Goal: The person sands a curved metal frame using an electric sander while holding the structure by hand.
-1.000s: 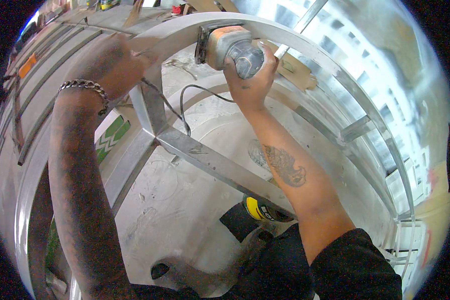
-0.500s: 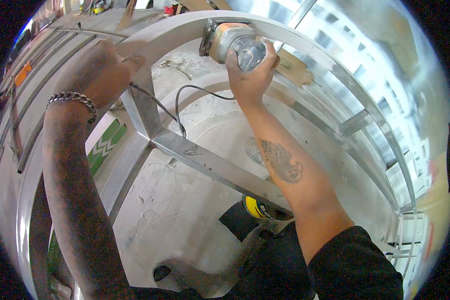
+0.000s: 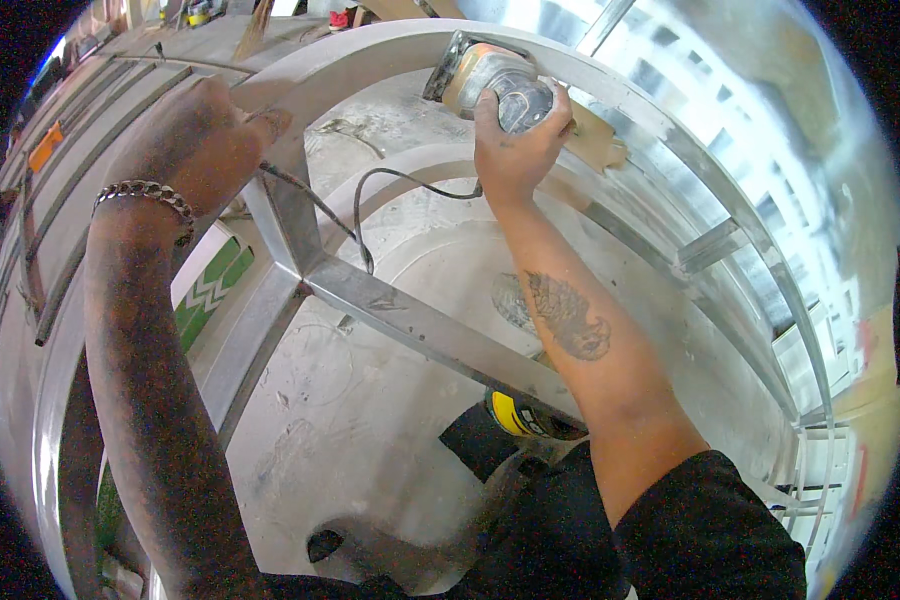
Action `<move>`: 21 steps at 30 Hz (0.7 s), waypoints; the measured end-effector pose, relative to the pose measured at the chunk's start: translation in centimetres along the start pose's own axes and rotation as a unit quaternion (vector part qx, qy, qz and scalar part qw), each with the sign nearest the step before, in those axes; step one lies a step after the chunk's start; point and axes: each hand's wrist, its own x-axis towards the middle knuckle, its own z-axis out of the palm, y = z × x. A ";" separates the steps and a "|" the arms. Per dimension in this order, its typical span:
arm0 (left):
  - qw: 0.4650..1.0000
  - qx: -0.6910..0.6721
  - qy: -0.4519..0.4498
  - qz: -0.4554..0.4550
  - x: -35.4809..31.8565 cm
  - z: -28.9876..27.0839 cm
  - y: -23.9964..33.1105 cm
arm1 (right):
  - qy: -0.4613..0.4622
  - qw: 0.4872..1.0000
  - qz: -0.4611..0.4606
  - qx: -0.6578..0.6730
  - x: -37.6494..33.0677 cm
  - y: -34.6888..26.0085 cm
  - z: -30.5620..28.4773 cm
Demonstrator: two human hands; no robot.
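Right hand [image 3: 520, 150] is gripping the sander [image 3: 492, 82], which is sitting against the frame [image 3: 370, 66]. Left hand [image 3: 205, 140] is resting on the frame, farther left; I'm not managing to tell its grip.

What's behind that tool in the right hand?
The curved metal frame shows on both sides of the sander; the patch behind its pad is covered and can't be seen.
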 end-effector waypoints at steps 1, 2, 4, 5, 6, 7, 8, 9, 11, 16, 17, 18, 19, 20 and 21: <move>1.000 -0.017 0.011 -0.022 -0.3 0.0 0.1 | -0.002 1.000 -0.001 0.000 0.0 -0.1 0.0; 0.999 -0.022 0.027 -0.042 -0.4 -0.1 0.2 | -0.003 1.000 -0.001 0.000 0.0 -0.2 0.0; 0.999 -0.012 0.013 -0.046 -0.5 -0.3 0.4 | -0.008 1.000 -0.013 0.003 0.0 -0.4 -0.1; 0.999 0.012 0.031 -0.033 -0.5 -0.4 0.5 | -0.013 1.000 -0.022 0.005 0.0 -0.6 -0.1; 0.999 0.011 0.005 -0.048 -0.5 -0.5 0.5 | -0.012 1.000 -0.024 0.007 0.0 -0.7 -0.2; 0.999 0.037 0.016 0.000 -0.6 -0.5 0.6 | -0.020 0.999 -0.032 0.019 0.1 -0.9 -0.2; 0.998 0.050 0.021 0.024 -0.5 -0.5 0.6 | -0.028 0.998 -0.040 0.032 0.1 -1.1 -0.3; 0.997 0.063 0.028 0.048 -0.5 -0.5 0.6 | -0.027 0.998 -0.040 0.033 0.1 -1.3 -0.3; 0.999 0.036 -0.003 -0.014 -0.4 -0.6 0.6 | -0.025 0.996 -0.068 0.045 0.2 -1.6 -0.3; 0.999 0.045 -0.002 0.002 -0.5 -0.9 0.7 | -0.037 0.993 -0.087 0.077 0.3 -2.4 -0.4; 0.999 0.030 0.005 -0.027 -0.5 -0.9 0.8 | -0.044 0.992 -0.082 0.085 0.3 -2.5 -0.4; 0.999 0.016 -0.021 -0.040 -0.6 -0.9 0.9 | -0.045 0.992 -0.088 0.084 0.3 -2.5 -0.4; 0.999 -0.007 0.017 -0.038 -0.8 -0.7 1.0 | -0.044 0.992 -0.087 0.085 0.3 -2.5 -0.4; 0.998 -0.015 0.038 -0.044 -0.8 -0.7 1.0 | -0.043 0.992 -0.085 0.085 0.2 -2.4 -0.4; 0.997 -0.029 0.054 -0.036 -0.9 -0.7 1.1 | -0.043 0.992 -0.085 0.085 0.2 -2.3 -0.4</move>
